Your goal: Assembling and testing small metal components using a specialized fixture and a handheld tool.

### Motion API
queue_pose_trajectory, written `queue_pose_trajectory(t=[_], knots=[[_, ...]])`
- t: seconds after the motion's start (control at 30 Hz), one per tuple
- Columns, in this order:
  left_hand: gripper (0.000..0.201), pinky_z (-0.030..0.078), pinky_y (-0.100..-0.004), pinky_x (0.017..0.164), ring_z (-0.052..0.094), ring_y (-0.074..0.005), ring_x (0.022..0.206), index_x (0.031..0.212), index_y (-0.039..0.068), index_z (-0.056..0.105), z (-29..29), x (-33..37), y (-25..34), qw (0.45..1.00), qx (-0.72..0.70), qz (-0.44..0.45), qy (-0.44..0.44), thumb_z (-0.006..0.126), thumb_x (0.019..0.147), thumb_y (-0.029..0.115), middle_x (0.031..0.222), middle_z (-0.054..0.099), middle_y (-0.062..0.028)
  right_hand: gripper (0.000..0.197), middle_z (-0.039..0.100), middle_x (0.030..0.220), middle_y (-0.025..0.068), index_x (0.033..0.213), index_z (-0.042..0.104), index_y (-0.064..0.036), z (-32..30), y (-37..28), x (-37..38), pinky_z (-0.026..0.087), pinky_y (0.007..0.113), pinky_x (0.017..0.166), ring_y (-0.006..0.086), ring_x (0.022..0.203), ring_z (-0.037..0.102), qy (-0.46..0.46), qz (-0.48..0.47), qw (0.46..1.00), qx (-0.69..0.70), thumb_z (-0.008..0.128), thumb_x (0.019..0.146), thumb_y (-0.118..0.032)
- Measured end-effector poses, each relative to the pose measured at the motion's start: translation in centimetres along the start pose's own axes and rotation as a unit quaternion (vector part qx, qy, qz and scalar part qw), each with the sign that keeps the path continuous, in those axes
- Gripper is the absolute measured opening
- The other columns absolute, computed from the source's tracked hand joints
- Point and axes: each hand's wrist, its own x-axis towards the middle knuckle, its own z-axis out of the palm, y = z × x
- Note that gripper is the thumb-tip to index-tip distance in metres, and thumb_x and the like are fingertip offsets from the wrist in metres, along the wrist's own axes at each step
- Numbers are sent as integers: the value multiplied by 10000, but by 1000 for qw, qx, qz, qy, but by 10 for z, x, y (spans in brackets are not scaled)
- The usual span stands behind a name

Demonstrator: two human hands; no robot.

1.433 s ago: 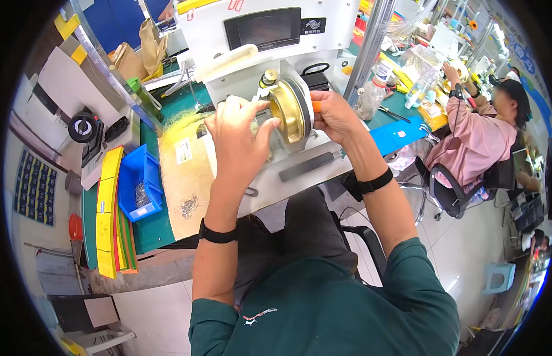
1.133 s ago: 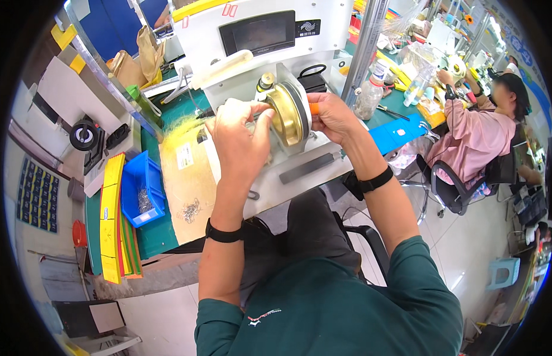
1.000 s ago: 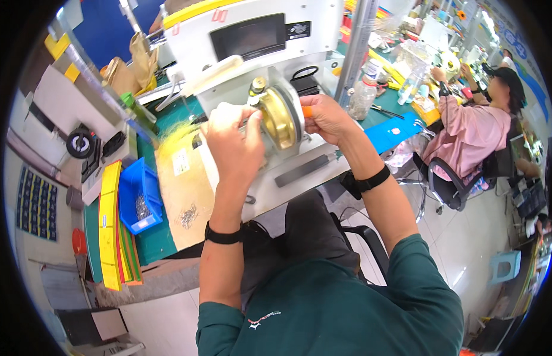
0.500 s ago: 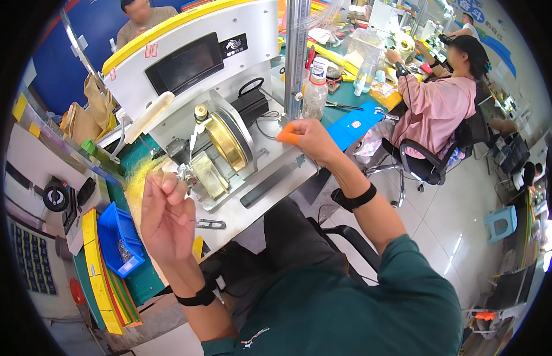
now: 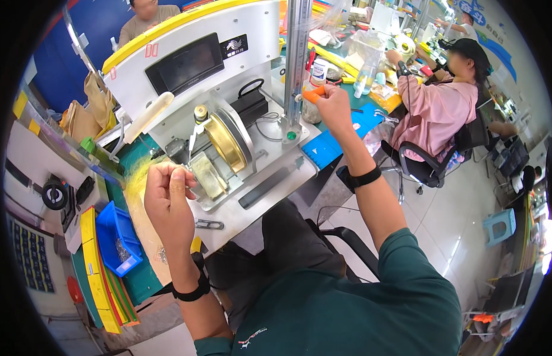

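My left hand is raised at the front left of a white machine. Its thumb and fingers are pinched together, and whatever they hold is too fine to make out. A bundle of thin yellow fibres lies beyond it on the table. To its right are a pale block and a gold-coloured wheel on the machine. My right hand is closed beside an upright metal post. An orange finger cover shows at its fingertips; anything pinched there cannot be seen.
A dark screen sits in the machine's white panel. A slotted grey tool lies near the front edge. Left stands a blue bin with small metal parts. A blue strip lies at right; a person in pink sits beyond.
My right hand has moved right and away from me, over to the post and bottle. My left hand has turned slightly, staying near the same place with its fingers pinched.
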Motion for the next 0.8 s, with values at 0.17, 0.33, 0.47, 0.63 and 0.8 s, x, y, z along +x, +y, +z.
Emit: queue_pose_trajectory(t=[0.17,0.33,0.47,0.63,0.8], knots=[[121,495,-214,637,610,-71,764,982,37,586,3,0,4,1000,4,20,4,552,1094,69,890,667,-43,109,624,715,-20,949,778,41,0,-6,4,351,258,562,38,625,473,8,24,1000,4,765,905,-58],[110,474,-234,630,602,-76,749,967,39,586,6,-7,4,999,46,7,11,577,1075,57,873,666,-38,175,673,779,4,1017,784,59,0,-5,1,374,259,581,62,647,513,-16,60,998,20,702,885,-21],[94,477,-266,636,603,-101,732,964,34,581,20,-30,-3,989,145,-2,-17,590,1056,49,842,657,-47,178,710,803,53,979,798,73,17,15,0,443,306,587,100,662,588,-25,173,971,162,738,857,-42],[135,426,-217,614,514,-50,669,959,54,580,4,-35,-1,993,121,5,-5,572,1083,104,811,608,-14,182,712,811,44,1004,806,63,8,16,1,464,308,617,105,708,607,3,100,986,130,724,881,-43],[136,436,-206,609,537,-57,706,993,38,586,-44,-19,-12,999,-5,-39,25,576,1097,124,860,624,-22,206,692,803,18,997,813,42,-8,-8,-6,434,300,632,93,704,562,-7,72,997,36,786,888,-131]])
